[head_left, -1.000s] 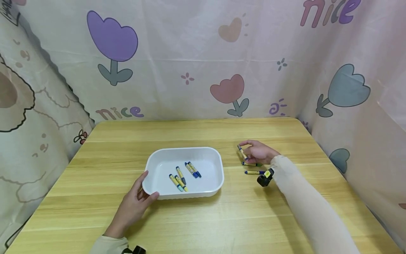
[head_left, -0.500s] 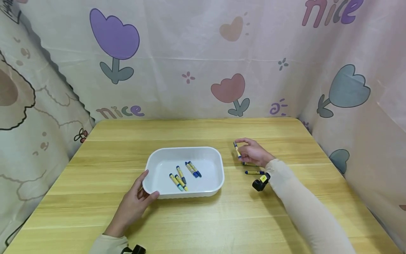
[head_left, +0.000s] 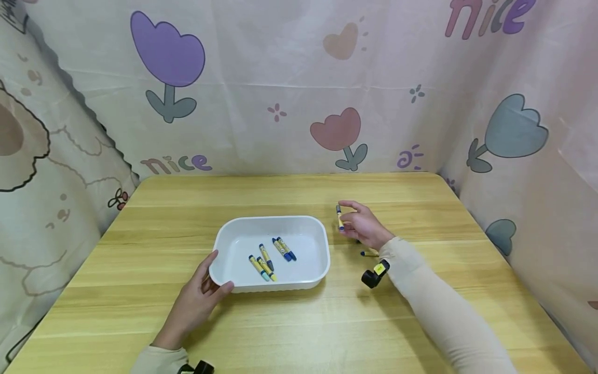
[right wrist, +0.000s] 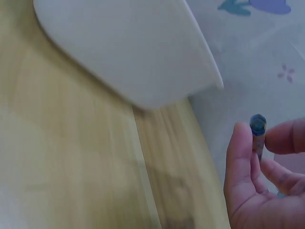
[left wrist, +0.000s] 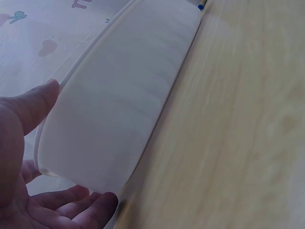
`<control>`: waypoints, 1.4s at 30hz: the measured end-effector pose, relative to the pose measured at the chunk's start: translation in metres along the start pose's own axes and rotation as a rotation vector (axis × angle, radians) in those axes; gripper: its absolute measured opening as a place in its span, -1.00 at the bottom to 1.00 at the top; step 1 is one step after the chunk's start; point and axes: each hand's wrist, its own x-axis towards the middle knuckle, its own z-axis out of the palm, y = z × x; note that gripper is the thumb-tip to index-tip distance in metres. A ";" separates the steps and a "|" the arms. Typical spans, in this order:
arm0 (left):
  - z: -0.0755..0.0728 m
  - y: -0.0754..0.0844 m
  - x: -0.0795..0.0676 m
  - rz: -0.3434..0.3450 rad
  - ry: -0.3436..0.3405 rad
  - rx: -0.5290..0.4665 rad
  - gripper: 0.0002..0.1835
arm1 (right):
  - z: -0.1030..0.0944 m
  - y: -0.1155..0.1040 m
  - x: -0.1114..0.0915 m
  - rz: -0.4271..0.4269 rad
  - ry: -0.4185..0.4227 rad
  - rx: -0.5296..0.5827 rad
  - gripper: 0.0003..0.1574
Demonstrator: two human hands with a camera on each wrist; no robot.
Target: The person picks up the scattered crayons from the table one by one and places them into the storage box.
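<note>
A white rectangular tray (head_left: 271, 285) stands mid-table with several yellow-wrapped crayons lying in it; two blue-tipped crayons (head_left: 282, 249) are in its middle. My left hand (head_left: 193, 306) holds the tray's near left corner, thumb at the rim and fingers along the end wall, as the left wrist view also shows. To the right of the tray, my right hand (head_left: 366, 226) pinches a crayon (head_left: 340, 218) between thumb and fingers, above the table. In the right wrist view this crayon (right wrist: 258, 131) shows its dark end, with the tray's wall (right wrist: 133, 52) beyond.
Another crayon (head_left: 369, 253) lies on the wooden table (head_left: 299, 332) beneath my right wrist, partly covered. One more dark crayon tip (head_left: 357, 241) peeks out below the right hand. A printed curtain (head_left: 261, 140) hangs along the table's back and sides.
My right hand has moved left toward the tray and slightly away from me, carrying the pinched crayon, which has turned more upright. The left hand and tray stay in place.
</note>
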 end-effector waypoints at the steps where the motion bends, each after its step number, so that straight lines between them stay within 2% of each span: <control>1: 0.000 0.000 0.000 -0.001 0.000 0.002 -0.07 | 0.003 0.000 -0.001 -0.001 0.001 0.006 -0.23; 14: 0.000 0.001 0.000 0.006 -0.008 -0.006 -0.07 | 0.046 -0.007 -0.009 -0.072 0.040 0.114 -0.34; 22: -0.001 0.000 0.000 0.005 -0.007 -0.001 -0.08 | 0.069 -0.012 -0.006 -0.138 0.060 0.062 -0.36; 27: -0.002 0.000 0.000 0.021 -0.007 -0.006 -0.08 | 0.084 -0.020 -0.001 -0.166 0.035 0.061 -0.37; 33: -0.003 0.002 0.001 0.026 -0.006 -0.002 -0.09 | 0.098 -0.028 0.010 -0.128 -0.100 -0.048 -0.42; 38: -0.002 0.003 0.000 0.021 -0.008 -0.003 -0.08 | 0.104 -0.030 0.020 -0.064 -0.260 -0.222 -0.43; 42: -0.002 0.002 0.001 0.021 -0.011 0.003 -0.08 | 0.106 -0.032 0.025 -0.047 -0.360 -0.364 -0.41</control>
